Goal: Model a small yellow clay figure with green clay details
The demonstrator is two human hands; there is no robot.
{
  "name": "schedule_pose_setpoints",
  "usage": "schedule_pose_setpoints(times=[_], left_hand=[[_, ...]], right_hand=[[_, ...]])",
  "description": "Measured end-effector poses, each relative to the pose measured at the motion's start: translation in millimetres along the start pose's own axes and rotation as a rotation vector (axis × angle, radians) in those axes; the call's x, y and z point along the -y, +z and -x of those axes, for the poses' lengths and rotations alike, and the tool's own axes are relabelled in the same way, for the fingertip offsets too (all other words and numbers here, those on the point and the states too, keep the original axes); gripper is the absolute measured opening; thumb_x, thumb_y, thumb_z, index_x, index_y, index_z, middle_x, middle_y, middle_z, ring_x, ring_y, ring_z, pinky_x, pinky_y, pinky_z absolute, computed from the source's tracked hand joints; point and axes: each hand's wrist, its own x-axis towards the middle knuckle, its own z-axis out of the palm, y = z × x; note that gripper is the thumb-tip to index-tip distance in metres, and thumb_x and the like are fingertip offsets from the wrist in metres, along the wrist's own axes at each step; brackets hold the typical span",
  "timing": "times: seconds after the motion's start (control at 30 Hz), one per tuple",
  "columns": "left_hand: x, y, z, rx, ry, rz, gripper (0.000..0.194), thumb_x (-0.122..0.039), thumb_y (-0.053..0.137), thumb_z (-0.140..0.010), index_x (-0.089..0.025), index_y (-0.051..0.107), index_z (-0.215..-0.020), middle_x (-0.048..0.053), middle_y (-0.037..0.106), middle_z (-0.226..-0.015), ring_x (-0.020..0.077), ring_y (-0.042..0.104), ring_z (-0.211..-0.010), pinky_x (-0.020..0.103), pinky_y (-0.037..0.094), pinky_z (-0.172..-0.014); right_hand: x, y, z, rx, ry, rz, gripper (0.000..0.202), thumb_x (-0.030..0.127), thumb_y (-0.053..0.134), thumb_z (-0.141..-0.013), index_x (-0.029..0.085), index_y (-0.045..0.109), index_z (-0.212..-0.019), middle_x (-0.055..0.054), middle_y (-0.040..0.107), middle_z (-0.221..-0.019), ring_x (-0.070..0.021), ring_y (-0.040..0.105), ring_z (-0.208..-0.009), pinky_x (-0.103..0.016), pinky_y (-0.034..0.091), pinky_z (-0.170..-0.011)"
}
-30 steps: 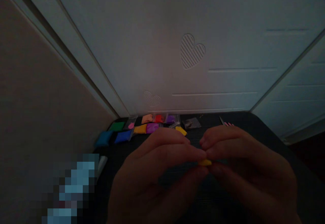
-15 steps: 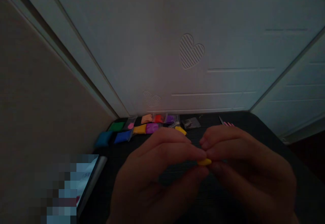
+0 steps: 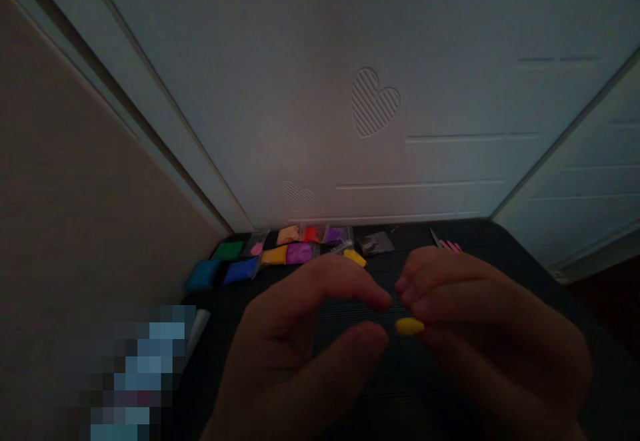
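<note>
A small yellow oval piece of modelling clay point(image 3: 409, 326) is pinched at its right end between the thumb and fingers of my right hand point(image 3: 493, 334). Its left end sticks out free. Just left of it, my left hand point(image 3: 300, 341) holds nothing; its thumb and forefinger are apart, curved toward the clay without touching it. Both hands are raised over the dark table point(image 3: 400, 394). Beyond my fingers lies a larger yellow lump point(image 3: 355, 257), partly beside clear wrapping.
Packets of coloured clay, such as a blue packet point(image 3: 241, 270), an orange packet point(image 3: 275, 255) and a purple packet point(image 3: 300, 253), line the table's back left. Pink-handled scissors point(image 3: 450, 246) lie behind my right hand. A blurred-out screen point(image 3: 150, 361) stands left. A white panel point(image 3: 320, 128) rises behind.
My left thumb and forefinger have let go of the clay piece and spread apart, moving slightly left. The right hand keeps its pinch, and more of the yellow piece shows.
</note>
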Motion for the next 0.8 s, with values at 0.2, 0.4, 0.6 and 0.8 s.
schedule_pose_setpoints(times=[0.2, 0.4, 0.6, 0.8], left_hand=[[-1.8, -0.3, -2.1, 0.059, -0.044, 0.000, 0.009, -0.024, 0.058, -0.075, -0.024, 0.063, -0.082, -0.002, 0.063, -0.078, 0.0146, 0.058, -0.078, 0.023, 0.046, -0.069], [-2.6, -0.2, -1.7, 0.065, -0.070, -0.015, 0.015, -0.014, 0.059, -0.073, -0.026, 0.061, -0.082, -0.004, 0.062, -0.080, 0.0126, 0.057, -0.079, 0.022, 0.046, -0.070], [-6.4, -0.1, -2.8, 0.073, -0.089, -0.007, 0.013, -0.013, 0.059, -0.072, -0.024, 0.063, -0.079, -0.002, 0.063, -0.077, 0.0141, 0.059, -0.075, 0.023, 0.047, -0.067], [-6.3, -0.6, -4.9, 0.087, -0.094, 0.093, 0.010, -0.018, 0.059, -0.073, -0.023, 0.065, -0.079, 0.000, 0.065, -0.076, 0.0165, 0.060, -0.076, 0.026, 0.049, -0.068]], right_hand=[[-4.8, 6.5, 3.3, -0.027, -0.108, 0.087, 0.035, 0.001, 0.057, -0.068, 0.021, 0.059, -0.097, -0.003, 0.064, -0.088, -0.0186, 0.058, -0.085, -0.035, 0.050, -0.071], [-2.5, 2.7, 0.3, 0.015, -0.117, 0.119, 0.033, 0.003, 0.058, -0.068, 0.019, 0.057, -0.098, -0.002, 0.063, -0.086, -0.0172, 0.058, -0.083, -0.034, 0.049, -0.072], [-1.4, 4.4, -1.9, 0.012, -0.117, 0.119, 0.030, 0.001, 0.060, -0.067, 0.018, 0.060, -0.092, -0.002, 0.064, -0.083, -0.0161, 0.058, -0.080, -0.033, 0.049, -0.074], [-2.8, 2.1, 1.4, 0.024, 0.004, -0.051, 0.028, 0.009, 0.062, -0.069, 0.020, 0.061, -0.094, -0.002, 0.064, -0.085, -0.0171, 0.059, -0.080, -0.034, 0.049, -0.077]])
